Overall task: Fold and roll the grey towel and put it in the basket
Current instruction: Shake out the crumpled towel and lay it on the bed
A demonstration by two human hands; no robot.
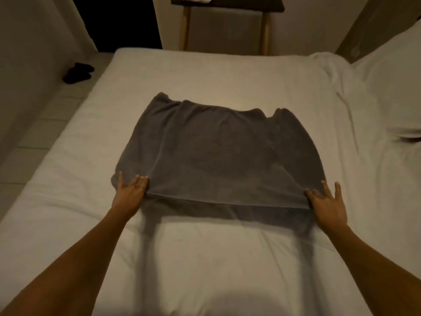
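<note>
The grey towel (216, 151) lies spread on the white bed (205, 258), its far edge crumpled. Its near edge is raised off the sheet and stretched taut between my two hands, with a shadow beneath it. My left hand (131, 195) pinches the near left corner, its fingers fairly straight and the thumb spread out to the left. My right hand (328, 205) pinches the near right corner with its inner fingers, while the other fingers fan out to the right.
A white pillow (387, 87) lies at the right side of the bed. Beyond the far edge stands a dark side table on wooden legs (227, 5). A dark item (78, 73) sits on the tiled floor to the left.
</note>
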